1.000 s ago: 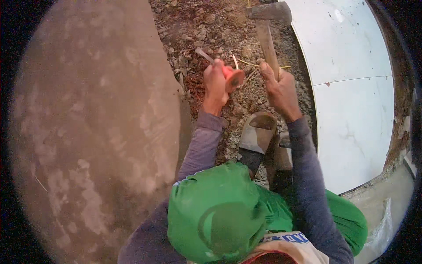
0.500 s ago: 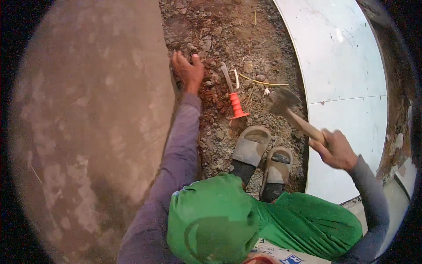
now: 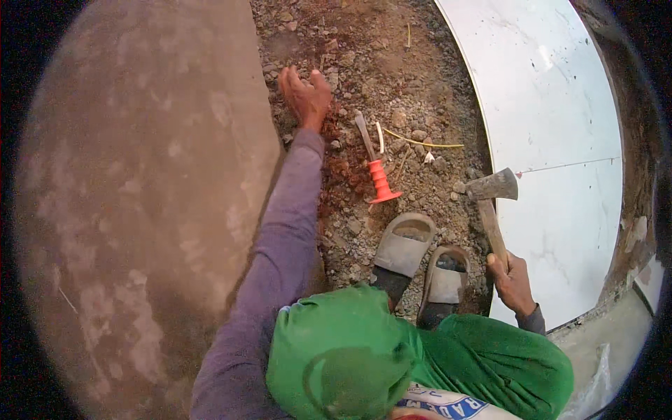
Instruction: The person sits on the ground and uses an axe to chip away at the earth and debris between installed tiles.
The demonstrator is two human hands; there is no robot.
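My right hand (image 3: 513, 283) is wrapped round the wooden handle of a hatchet (image 3: 493, 184), whose dusty grey head hangs over the edge where rubble meets white tile. Farther off on the left, my left hand (image 3: 306, 96) reaches over the broken ground, fingers apart and slightly bent. It is close beside the brown slab's edge, and nothing shows in it. Between the two hands a cold chisel (image 3: 379, 175) with an orange guarded grip lies on the rubble, its steel tip pointing away from me.
A brown slab (image 3: 154, 175) fills the left side, and large white tiles (image 3: 553, 126) run along the right. Stones and loose dirt (image 3: 378, 63) cover the strip between. A thin yellow strip (image 3: 427, 144) and a short white piece (image 3: 380, 137) lie by the chisel. My sandalled feet (image 3: 406, 245) stand nearer.
My right hand has come down and nearer to me, swinging the hatchet head nearer and rightward to the tile edge. My left hand has shifted slightly away and to the right.
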